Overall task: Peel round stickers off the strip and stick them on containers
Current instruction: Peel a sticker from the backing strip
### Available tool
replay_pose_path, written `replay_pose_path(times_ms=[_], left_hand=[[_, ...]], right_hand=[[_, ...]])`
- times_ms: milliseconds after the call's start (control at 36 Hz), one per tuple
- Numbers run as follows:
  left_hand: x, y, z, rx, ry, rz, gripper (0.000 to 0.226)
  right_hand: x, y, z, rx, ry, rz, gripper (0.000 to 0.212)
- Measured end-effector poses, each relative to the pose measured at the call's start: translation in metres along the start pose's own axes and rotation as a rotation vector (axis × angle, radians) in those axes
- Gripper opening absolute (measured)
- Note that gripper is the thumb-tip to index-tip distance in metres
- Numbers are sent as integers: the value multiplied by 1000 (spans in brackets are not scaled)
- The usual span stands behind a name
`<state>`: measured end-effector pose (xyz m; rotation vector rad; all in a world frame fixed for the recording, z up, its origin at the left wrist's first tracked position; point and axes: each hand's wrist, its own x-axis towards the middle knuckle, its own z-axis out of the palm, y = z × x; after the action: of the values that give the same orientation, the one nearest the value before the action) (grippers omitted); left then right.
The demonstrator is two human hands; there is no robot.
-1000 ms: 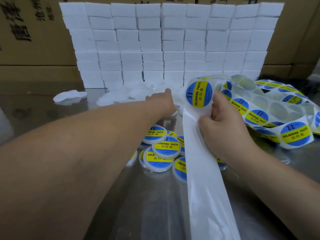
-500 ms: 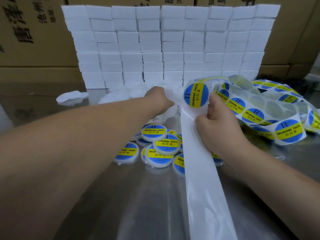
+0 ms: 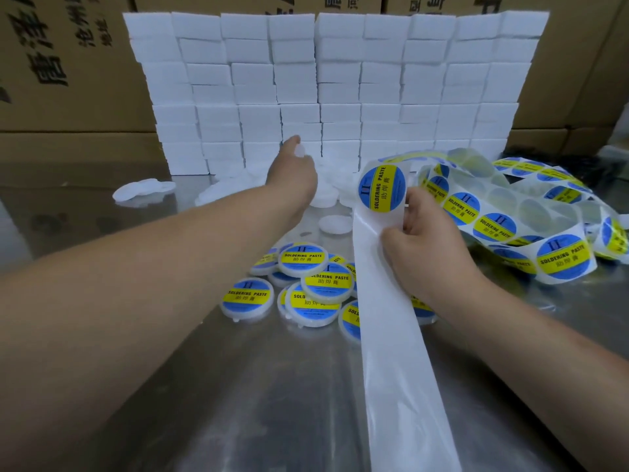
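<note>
My right hand [image 3: 422, 243] grips the white backing strip [image 3: 391, 352], which trails down toward me. At the strip's bend a blue and yellow round sticker [image 3: 382, 188] stands up, partly peeled, just above my right thumb. My left hand [image 3: 292, 175] is stretched out over the pile of plain white containers [image 3: 326, 195] and holds one small white container [image 3: 301, 150] at its fingertips, lifted off the pile. Several labelled containers [image 3: 303, 260] lie heaped between my forearms. One plain container [image 3: 335, 223] sits alone near the strip.
The loose sticker roll [image 3: 503, 216] is coiled on the metal table [image 3: 204, 403] at the right. A wall of stacked white boxes [image 3: 333, 90] stands behind, with cardboard cartons [image 3: 61, 63] behind that. More white lids [image 3: 143, 190] lie at the left.
My left hand has risen from the white pile with a container in its fingers. My right hand keeps its hold on the strip, and the sticker stays in the same place.
</note>
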<state>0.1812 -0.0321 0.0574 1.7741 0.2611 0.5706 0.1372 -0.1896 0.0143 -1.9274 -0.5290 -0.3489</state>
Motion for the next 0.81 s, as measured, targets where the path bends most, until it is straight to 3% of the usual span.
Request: replay_pose_path(times_ms=[139,278,333,389,556,611,722,806], left_hand=[[-47,18,-11,-132,-59,104,10],[-82,15,-22,-144,-46,241,20],[-93,7,-24,-80,-28,356,23],[-98,-4,-24,-7,-27,429,19],[-99,-14,-28,298,54,575,14],[-100,-15,-30,430,35,628,26],[-101,-19,-32,598,-11,701,31],[-103,-19,-32,612,19,749,31]], right_hand=[[-1,-2,1,-6,5,-24,16],[-2,-1,1,-52,13,-98,6],[-2,1,0,-54,26,-117,29],[-2,1,0,-58,27,-144,38],[-1,2,1,-4,-5,-190,31],[-2,0,1,24,-7,-215,25],[-3,0,2,51,-12,-290,49],[-3,2,1,32,-27,-320,48]])
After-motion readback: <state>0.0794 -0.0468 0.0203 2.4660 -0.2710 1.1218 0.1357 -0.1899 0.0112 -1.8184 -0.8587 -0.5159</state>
